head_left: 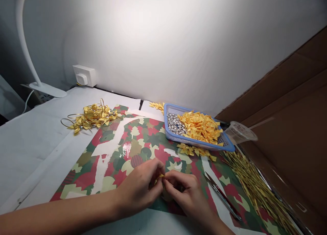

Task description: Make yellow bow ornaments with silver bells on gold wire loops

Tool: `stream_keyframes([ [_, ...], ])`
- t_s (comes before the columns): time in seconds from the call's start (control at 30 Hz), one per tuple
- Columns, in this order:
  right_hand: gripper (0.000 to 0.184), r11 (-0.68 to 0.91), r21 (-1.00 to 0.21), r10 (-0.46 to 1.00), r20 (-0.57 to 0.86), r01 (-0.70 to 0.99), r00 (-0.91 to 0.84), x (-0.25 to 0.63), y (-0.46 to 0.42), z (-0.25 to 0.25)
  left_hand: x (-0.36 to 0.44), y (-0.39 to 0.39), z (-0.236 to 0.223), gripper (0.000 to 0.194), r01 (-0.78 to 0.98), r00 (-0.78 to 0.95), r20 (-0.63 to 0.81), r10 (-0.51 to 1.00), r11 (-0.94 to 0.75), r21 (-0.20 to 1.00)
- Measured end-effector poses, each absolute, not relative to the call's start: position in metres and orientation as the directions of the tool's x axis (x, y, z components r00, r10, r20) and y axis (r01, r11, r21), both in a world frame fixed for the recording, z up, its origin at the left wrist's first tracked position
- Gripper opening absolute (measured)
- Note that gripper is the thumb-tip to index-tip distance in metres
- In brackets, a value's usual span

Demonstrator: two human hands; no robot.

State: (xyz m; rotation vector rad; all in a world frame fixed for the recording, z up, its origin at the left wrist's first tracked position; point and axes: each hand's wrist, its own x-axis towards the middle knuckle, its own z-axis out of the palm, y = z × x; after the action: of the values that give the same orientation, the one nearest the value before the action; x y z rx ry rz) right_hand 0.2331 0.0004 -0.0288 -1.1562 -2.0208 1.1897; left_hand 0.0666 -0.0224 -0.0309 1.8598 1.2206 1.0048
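Observation:
My left hand point(140, 187) and my right hand point(186, 194) meet fingertip to fingertip over a red, green and cream patterned sheet point(112, 156). Both are pinched on a small yellow ribbon bow point(159, 177), mostly hidden by the fingers. A blue basket point(173, 137) beyond them holds a heap of yellow bows point(200, 126) and small silver bells point(175, 123). A few loose bows point(194, 150) lie in front of the basket.
A pile of finished bows with gold loops point(90, 117) lies far left. Gold cords point(252, 184) run along the right, beside red-handled scissors point(222, 196). A clear plastic cup point(240, 132), cardboard point(293, 126), a wall socket point(84, 75) and a white lamp point(47, 89) stand around.

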Motion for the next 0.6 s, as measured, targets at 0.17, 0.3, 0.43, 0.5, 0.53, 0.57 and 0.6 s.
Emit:
stream_keyframes([
  [0.17,0.028,0.266,-0.873,0.869,0.033,0.408,-0.494,0.233,0.001,-0.029,0.067,-0.023,-0.03,0.012,0.406,0.274,0.237,0.932,-0.335,0.85],
  [0.3,0.028,0.274,-0.87,0.861,0.033,0.409,-0.507,0.234,0.003,-0.029,0.068,-0.023,-0.029,0.01,0.39,0.252,0.229,0.94,-0.315,0.865],
  [0.43,0.028,0.301,-0.877,0.849,0.067,0.376,-0.524,0.238,0.007,-0.025,0.066,-0.02,-0.027,0.007,0.359,0.17,0.132,0.977,-0.186,0.915],
  [0.5,0.029,0.272,-0.901,0.868,0.077,0.338,-0.491,0.242,0.011,-0.022,0.066,-0.018,-0.026,0.007,0.335,0.14,0.079,0.987,-0.123,0.934],
  [0.53,0.03,0.241,-0.918,0.884,0.073,0.316,-0.461,0.244,0.013,-0.021,0.066,-0.016,-0.025,0.008,0.323,0.136,0.066,0.989,-0.107,0.94],
  [0.57,0.03,0.207,-0.932,0.904,0.066,0.298,-0.422,0.247,0.017,-0.02,0.065,-0.016,-0.025,0.008,0.315,0.134,0.059,0.989,-0.099,0.944],
  [0.6,0.03,0.179,-0.94,0.923,0.058,0.291,-0.381,0.25,0.021,-0.019,0.065,-0.015,-0.024,0.008,0.312,0.136,0.058,0.989,-0.098,0.945],
])
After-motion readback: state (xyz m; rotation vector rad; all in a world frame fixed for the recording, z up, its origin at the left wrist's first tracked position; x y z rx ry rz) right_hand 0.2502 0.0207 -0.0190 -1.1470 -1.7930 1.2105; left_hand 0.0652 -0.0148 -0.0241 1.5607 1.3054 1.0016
